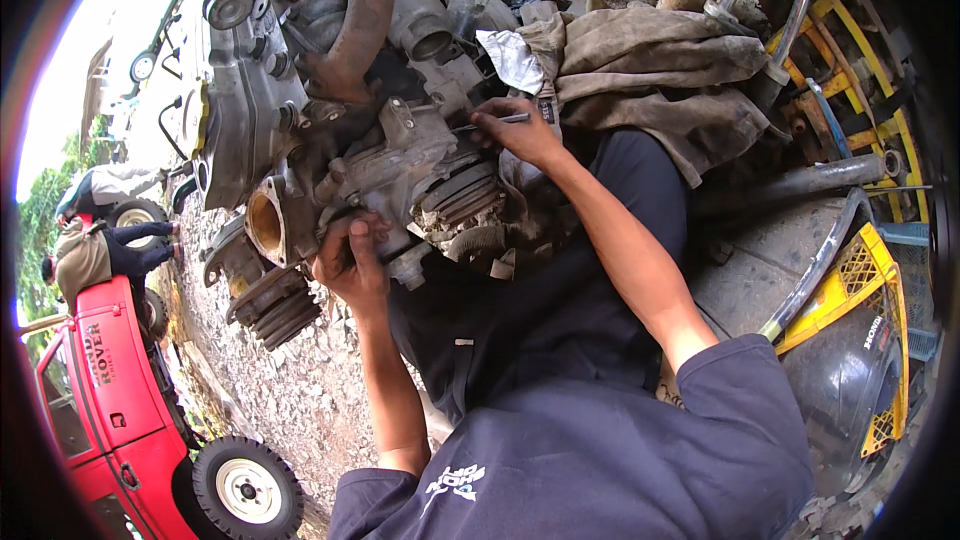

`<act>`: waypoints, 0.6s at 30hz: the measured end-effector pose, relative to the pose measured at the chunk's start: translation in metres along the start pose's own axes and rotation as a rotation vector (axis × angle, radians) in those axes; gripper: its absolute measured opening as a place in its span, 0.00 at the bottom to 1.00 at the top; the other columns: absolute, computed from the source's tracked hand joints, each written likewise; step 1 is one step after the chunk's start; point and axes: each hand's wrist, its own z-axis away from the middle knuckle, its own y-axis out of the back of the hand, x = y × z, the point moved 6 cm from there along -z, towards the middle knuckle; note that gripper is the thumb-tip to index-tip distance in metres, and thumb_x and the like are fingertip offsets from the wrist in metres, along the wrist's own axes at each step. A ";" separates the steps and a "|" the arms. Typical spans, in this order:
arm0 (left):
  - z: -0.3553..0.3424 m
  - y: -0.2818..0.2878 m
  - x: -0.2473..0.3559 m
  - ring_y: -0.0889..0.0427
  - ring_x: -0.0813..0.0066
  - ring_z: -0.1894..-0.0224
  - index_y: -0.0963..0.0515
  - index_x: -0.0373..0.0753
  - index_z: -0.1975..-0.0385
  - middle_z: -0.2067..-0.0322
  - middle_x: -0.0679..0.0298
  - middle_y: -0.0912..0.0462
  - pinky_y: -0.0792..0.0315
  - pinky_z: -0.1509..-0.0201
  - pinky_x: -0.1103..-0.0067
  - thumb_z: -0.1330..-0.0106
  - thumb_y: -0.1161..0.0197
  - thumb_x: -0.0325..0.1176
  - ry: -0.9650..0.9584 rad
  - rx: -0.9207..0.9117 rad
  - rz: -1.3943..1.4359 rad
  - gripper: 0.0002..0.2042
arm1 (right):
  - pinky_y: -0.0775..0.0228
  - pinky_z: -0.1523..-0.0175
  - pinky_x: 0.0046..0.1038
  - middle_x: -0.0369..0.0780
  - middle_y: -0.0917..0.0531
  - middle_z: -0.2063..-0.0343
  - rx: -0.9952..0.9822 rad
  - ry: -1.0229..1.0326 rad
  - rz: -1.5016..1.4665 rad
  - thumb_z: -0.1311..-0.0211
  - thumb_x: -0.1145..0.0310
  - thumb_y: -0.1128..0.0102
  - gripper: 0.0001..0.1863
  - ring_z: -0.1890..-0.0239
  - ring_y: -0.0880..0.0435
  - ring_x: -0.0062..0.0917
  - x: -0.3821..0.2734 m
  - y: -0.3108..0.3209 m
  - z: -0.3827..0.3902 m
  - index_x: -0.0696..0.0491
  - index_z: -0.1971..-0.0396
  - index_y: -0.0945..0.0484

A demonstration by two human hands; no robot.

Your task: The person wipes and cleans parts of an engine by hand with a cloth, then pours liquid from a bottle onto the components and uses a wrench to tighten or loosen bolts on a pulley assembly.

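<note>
Gravel (330, 400) spreads under everything we see on the left, and a red vehicle (110, 380) stands on it well apart from us, a bystander (85, 255) bent over just beyond it. Nearer, a grimy engine (395, 165) fills the space before us, a rusty curved pipe (368, 20) rising from its top. On our right sits a dark plastic panel (820, 390), with a broken yellow piece (855, 285) against it and a yellow frame (885, 125) farther off. A bundled brown cloth (655, 55) lies close past our right knee, crowding that side of the engine. A ribbed pulley (462, 195) juts out between our hands, and a second pulley (280, 310) sits low beside the left one, near an open round flange (265, 220). Our right forearm reaches up and leftward over the thigh, wrist slightly bent, and the right grip (515, 132) is closed in a pinch on a slim metal tool (516, 118). That tool lies nearly level over the casting above the ribbed pulley, pointing left; we cannot tell whether its tip touches. Our left forearm rises almost straight, and the left grip (352, 258) is half curled against the engine's near edge, thumb up; we cannot tell whether it has hold of anything.
</note>
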 end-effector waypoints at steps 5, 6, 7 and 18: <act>-0.001 -0.002 0.003 0.21 0.77 0.74 0.22 0.27 0.70 0.77 0.58 0.19 0.28 0.70 0.83 0.32 0.44 0.30 -0.063 -0.030 0.010 0.10 | 0.25 0.68 0.21 0.42 0.14 0.70 0.005 -0.168 -0.381 0.37 0.65 0.42 0.13 0.73 0.17 0.21 0.044 -0.014 0.000 0.61 0.64 0.19; -0.002 -0.003 0.005 0.21 0.77 0.74 0.22 0.27 0.70 0.77 0.58 0.19 0.28 0.70 0.82 0.32 0.44 0.30 -0.070 -0.040 0.009 0.11 | 0.24 0.68 0.22 0.42 0.14 0.70 0.061 -0.194 -0.256 0.37 0.66 0.42 0.13 0.74 0.16 0.22 0.056 0.001 -0.004 0.61 0.63 0.20; -0.003 -0.005 0.006 0.21 0.77 0.74 0.22 0.27 0.70 0.77 0.58 0.19 0.27 0.69 0.82 0.32 0.44 0.30 -0.076 -0.049 0.008 0.11 | 0.23 0.67 0.23 0.43 0.14 0.69 0.118 -0.220 -0.132 0.37 0.66 0.43 0.12 0.74 0.16 0.23 0.067 0.016 -0.009 0.61 0.63 0.20; -0.002 -0.005 0.008 0.20 0.77 0.74 0.21 0.27 0.69 0.76 0.58 0.17 0.27 0.67 0.82 0.32 0.43 0.29 -0.072 -0.067 0.104 0.10 | 0.24 0.67 0.22 0.39 0.15 0.72 0.339 -0.089 -0.188 0.36 0.56 0.39 0.18 0.74 0.16 0.22 0.080 0.022 -0.009 0.58 0.62 0.19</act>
